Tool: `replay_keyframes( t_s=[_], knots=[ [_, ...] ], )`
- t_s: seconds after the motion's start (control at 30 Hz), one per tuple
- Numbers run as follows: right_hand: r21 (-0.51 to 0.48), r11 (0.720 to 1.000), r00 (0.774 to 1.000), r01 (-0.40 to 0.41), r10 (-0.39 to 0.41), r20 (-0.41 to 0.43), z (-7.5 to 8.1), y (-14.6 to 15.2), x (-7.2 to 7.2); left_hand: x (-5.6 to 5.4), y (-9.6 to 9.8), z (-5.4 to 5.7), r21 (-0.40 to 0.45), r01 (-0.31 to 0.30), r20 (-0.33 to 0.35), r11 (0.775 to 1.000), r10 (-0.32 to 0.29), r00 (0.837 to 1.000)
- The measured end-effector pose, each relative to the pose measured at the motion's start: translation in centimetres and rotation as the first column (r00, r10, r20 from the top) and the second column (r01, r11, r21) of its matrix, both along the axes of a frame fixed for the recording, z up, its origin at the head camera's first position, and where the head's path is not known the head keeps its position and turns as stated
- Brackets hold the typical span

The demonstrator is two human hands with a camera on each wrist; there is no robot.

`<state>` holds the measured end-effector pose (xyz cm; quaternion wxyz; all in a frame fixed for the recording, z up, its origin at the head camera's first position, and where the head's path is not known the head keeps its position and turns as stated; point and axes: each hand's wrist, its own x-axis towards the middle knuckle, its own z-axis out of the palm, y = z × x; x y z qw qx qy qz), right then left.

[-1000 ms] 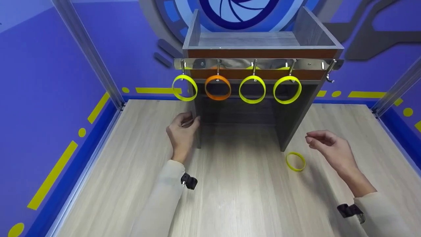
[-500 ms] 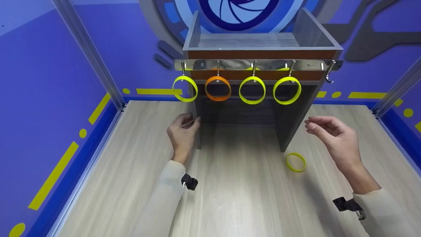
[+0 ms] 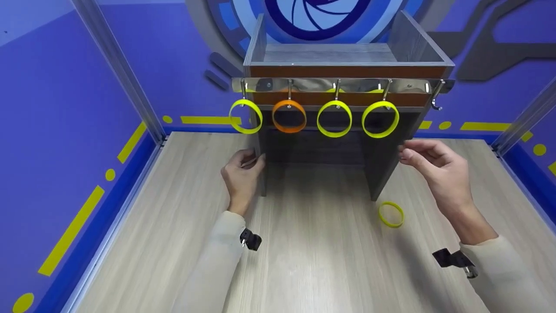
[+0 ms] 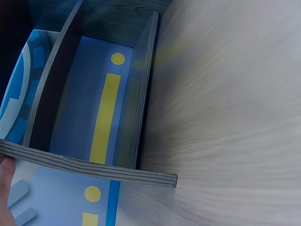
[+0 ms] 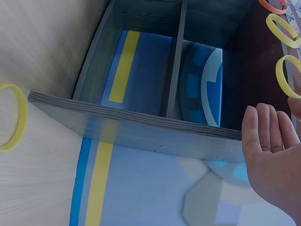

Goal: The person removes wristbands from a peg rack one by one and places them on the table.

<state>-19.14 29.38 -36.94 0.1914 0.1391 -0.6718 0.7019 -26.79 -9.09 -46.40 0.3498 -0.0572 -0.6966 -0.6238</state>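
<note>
A grey wooden shelf unit (image 3: 381, 161) stands on the table, with a metal hook rail (image 3: 312, 85) across its front. My left hand (image 3: 242, 178) grips the front edge of its left side panel (image 4: 84, 165). Four hooks carry rings: a yellow ring (image 3: 246, 131) at far left, an orange ring (image 3: 289, 131), then a yellow ring (image 3: 334, 135) and another yellow ring (image 3: 380, 136). The rightmost hook (image 3: 436, 98) holds nothing. Beside the right panel my right hand (image 3: 441, 176) is raised, holding nothing, its fingers extended in the right wrist view. Below it a yellow ring (image 3: 392, 225) lies on the table.
The pale wooden table (image 3: 299, 261) spreads in front of the unit. Blue-purple printed walls (image 3: 56, 130) enclose it, with a metal post (image 3: 117, 69) at the left corner. The unit's open top (image 3: 330, 52) has raised sides.
My right hand has risen towards the hook rail and shifted slightly left in the last half second. The left hand and all the rings stay where they were.
</note>
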Motion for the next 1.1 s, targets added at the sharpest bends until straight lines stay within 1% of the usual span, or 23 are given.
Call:
replay_keyframes(
  t_s=[0.1, 0.17, 0.27, 0.5, 0.7, 0.9, 1.0, 1.1],
  knots=[
    [0.009, 1.000, 1.000, 0.010, -0.010, 0.022, 0.4, -0.4, -0.3, 0.0, 0.0, -0.1, -0.002, 0.001, -0.005, 1.000, -0.001, 1.000],
    [-0.007, 1.000, 0.999, 0.019, -0.019, 0.037, 0.6, -0.7, -0.6, 0.0, 0.0, -0.1, -0.007, -0.002, -0.010, 1.000, 0.002, 1.000],
    [-0.035, 0.999, 0.999, 0.008, -0.007, 0.034, 0.8, -1.1, -1.0, -0.1, 0.0, -0.1, -0.012, -0.003, -0.010, 1.000, 0.003, 1.000],
    [-0.064, 0.998, 0.999, 0.000, 0.002, 0.042, 1.1, -1.9, -1.8, 0.0, -0.1, -0.1, -0.032, -0.011, -0.002, 0.999, 0.011, 1.000],
    [-0.130, 0.991, 0.998, -0.019, 0.026, 0.053, 1.0, -2.6, -2.4, 0.1, 0.0, -0.1, -0.042, -0.027, 0.014, 0.999, 0.027, 1.000],
    [-0.201, 0.978, 0.997, -0.049, 0.061, 0.054, 0.9, -2.9, -2.8, 0.0, 0.0, 0.0, -0.027, -0.022, 0.000, 0.999, 0.022, 1.000],
    [-0.228, 0.972, 0.996, -0.049, 0.063, 0.055, 1.0, -3.0, -2.8, -0.1, 0.0, 0.0, -0.018, -0.019, 0.002, 1.000, 0.019, 1.000],
    [-0.236, 0.971, 0.997, -0.041, 0.056, 0.056, 1.0, -3.0, -2.8, -0.1, 0.0, 0.0, -0.018, -0.018, 0.005, 1.000, 0.018, 1.000]
  ],
)
